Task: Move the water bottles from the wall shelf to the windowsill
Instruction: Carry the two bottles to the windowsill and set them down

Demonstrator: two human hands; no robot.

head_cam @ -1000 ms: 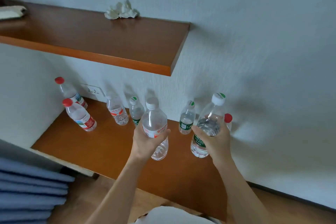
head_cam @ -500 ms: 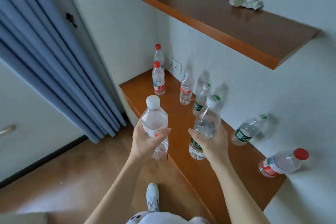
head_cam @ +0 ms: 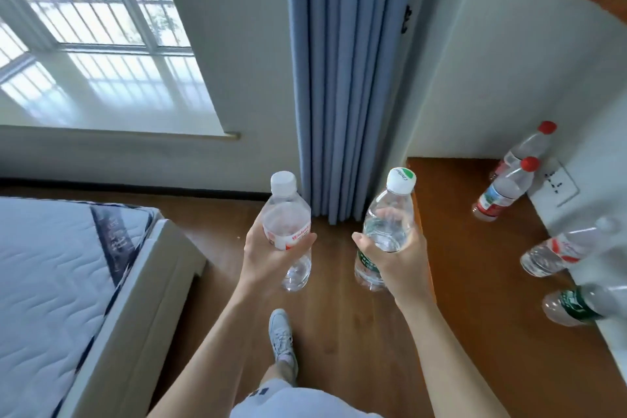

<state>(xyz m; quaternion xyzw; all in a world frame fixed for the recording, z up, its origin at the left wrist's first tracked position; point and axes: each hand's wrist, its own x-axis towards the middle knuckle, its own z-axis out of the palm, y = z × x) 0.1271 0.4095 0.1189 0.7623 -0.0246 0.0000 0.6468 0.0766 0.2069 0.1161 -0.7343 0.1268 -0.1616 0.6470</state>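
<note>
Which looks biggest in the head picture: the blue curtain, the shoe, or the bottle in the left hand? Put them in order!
1. blue curtain
2. bottle in the left hand
3. shoe
The bottle is nearer the camera, so it may not truly outsize the shoe.

Six water bottles (head_cam: 286, 214) (head_cam: 393, 200) (head_cam: 529, 146) (head_cam: 502, 190) (head_cam: 556, 251) (head_cam: 576, 305), two hands (head_cam: 268, 258) (head_cam: 403, 258), one curtain (head_cam: 342, 78), one bed (head_cam: 61, 282), one shoe (head_cam: 281, 339).

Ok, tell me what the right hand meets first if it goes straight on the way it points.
Probably the curtain: the right hand, gripping a bottle, points at its lower folds. Depth is unclear.
</note>
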